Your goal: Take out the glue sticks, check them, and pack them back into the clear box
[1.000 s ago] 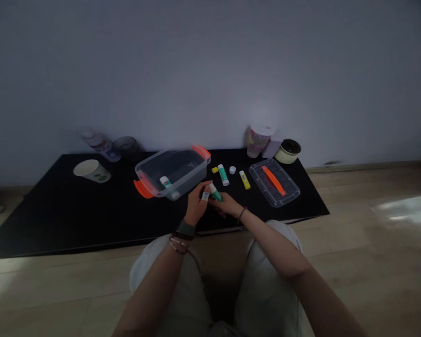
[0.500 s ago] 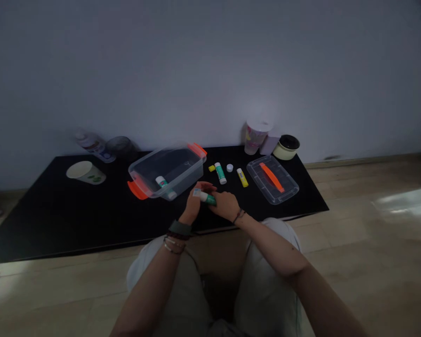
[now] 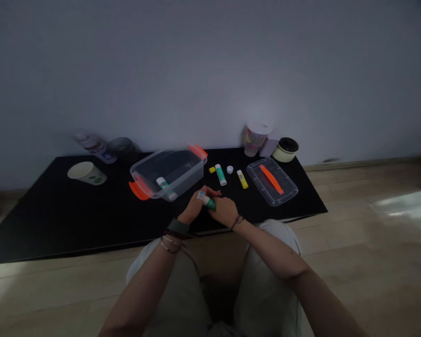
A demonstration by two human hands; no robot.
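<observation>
The person sits facing a black mat (image 3: 91, 224), with both hands close together just in front of its near edge. The left hand (image 3: 195, 206) is curled around the white end of a green-and-white glue stick (image 3: 207, 202), and the right hand (image 3: 224, 210) is clenched over its green end. Fingers and palms hide most of the stick, so its label can't be read and I can't tell whether it's capped.

At about 11 o'clock from the hands sits a clear plastic box with orange handles (image 3: 168, 174), with a second glue stick (image 3: 163, 183) lying inside. At 12 o'clock, a green-labelled glue stick (image 3: 221, 174) lies on the mat beside a small yellow cap (image 3: 212, 170) and a white cap (image 3: 229, 169). At 1 o'clock are a yellow glue stick (image 3: 242, 179) and a clear lid with an orange handle (image 3: 272, 181).

Farther back at 1 o'clock, a plastic cup (image 3: 256, 139) stands near a cream-coloured jar (image 3: 285, 150). At 10 o'clock a paper cup (image 3: 87, 173) lies on its side. Beyond it, a bottle (image 3: 93, 144) is too dim and blurred to make out.
</observation>
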